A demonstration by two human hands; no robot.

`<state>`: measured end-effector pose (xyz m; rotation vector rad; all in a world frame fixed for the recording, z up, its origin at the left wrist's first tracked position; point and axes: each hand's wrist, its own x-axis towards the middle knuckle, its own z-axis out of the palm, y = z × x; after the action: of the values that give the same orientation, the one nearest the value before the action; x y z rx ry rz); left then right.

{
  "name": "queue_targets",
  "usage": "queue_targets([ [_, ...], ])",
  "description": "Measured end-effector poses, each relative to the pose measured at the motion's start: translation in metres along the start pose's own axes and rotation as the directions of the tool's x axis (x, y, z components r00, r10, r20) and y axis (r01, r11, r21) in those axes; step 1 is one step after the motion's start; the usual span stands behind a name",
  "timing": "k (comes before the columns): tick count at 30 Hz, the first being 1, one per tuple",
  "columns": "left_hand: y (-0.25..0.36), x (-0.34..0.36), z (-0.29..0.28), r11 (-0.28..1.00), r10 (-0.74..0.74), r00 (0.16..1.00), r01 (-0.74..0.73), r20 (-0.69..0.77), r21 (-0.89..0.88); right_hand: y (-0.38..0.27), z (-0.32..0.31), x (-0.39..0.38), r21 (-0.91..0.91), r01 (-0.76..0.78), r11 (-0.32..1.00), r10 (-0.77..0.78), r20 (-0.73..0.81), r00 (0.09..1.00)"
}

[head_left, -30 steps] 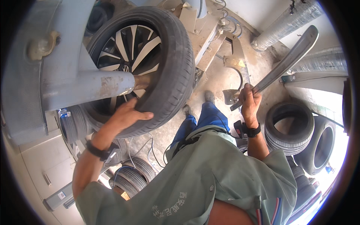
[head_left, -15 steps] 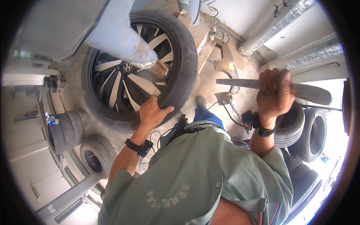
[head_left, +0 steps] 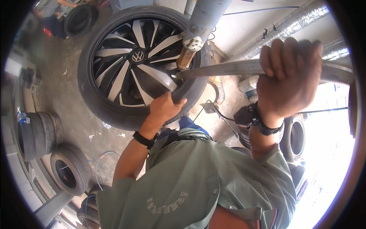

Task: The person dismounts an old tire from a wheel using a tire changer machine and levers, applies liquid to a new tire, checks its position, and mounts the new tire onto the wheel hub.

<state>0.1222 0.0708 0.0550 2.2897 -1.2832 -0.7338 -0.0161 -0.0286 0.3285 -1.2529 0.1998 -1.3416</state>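
A wheel with a black-and-silver spoked rim point(head_left: 122, 82) and black tire point(head_left: 89, 97) lies in front of me at an angle. My left hand point(head_left: 164, 108) is curled over the tire's near sidewall at the rim edge. In my right hand point(head_left: 289, 74) is a long flat metal tire lever point(head_left: 225, 68), gripped in a fist. Its left tip is at the inner edge of the tire, just below the brownish head point(head_left: 186, 57) of a grey post point(head_left: 206, 23). I cannot tell whether the tip is under the tire's bead.
Used tires point(head_left: 38, 133) stand in a row at left, with another tire point(head_left: 70, 170) nearer me. More tires point(head_left: 295, 137) are at right beside bright light. Foil-wrapped pipes point(head_left: 282, 30) run along the wall. A person point(head_left: 55, 24) is by a tire point(head_left: 80, 20) at far left.
The tire lever has come up to the wheel, its tip now by the post's head. My left hand stays on the tire. The whole view has shifted, showing the far-left person.
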Motion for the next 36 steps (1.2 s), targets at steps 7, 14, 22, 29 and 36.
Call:
queue_targets([
  [7,-0.038,-0.018,-0.021,0.997,0.052,0.998,-0.050,-0.041,0.063,0.064,0.088,0.009,-0.438,0.001,0.899,-0.013,-0.025,1.000],
  [14,-0.041,-0.023,-0.014,0.999,0.039,0.992,-0.040,-0.122,-0.003,0.138,0.098,0.031,-0.833,0.509,0.218,-0.141,0.489,0.861],
  [22,-0.035,-0.017,-0.020,0.999,0.048,0.995,-0.050,-0.083,-0.015,0.242,0.099,0.078,-0.649,0.760,0.043,-0.139,0.749,0.648],
  [29,-0.026,-0.008,-0.036,0.999,-0.047,0.989,0.043,0.137,0.034,0.301,0.061,0.050,-0.821,0.490,0.293,0.210,0.555,0.805],
  [36,-0.036,-0.012,-0.033,0.999,0.028,0.997,-0.026,0.065,-0.035,0.182,0.033,0.019,-0.408,-0.520,0.750,0.647,0.291,0.705],
])
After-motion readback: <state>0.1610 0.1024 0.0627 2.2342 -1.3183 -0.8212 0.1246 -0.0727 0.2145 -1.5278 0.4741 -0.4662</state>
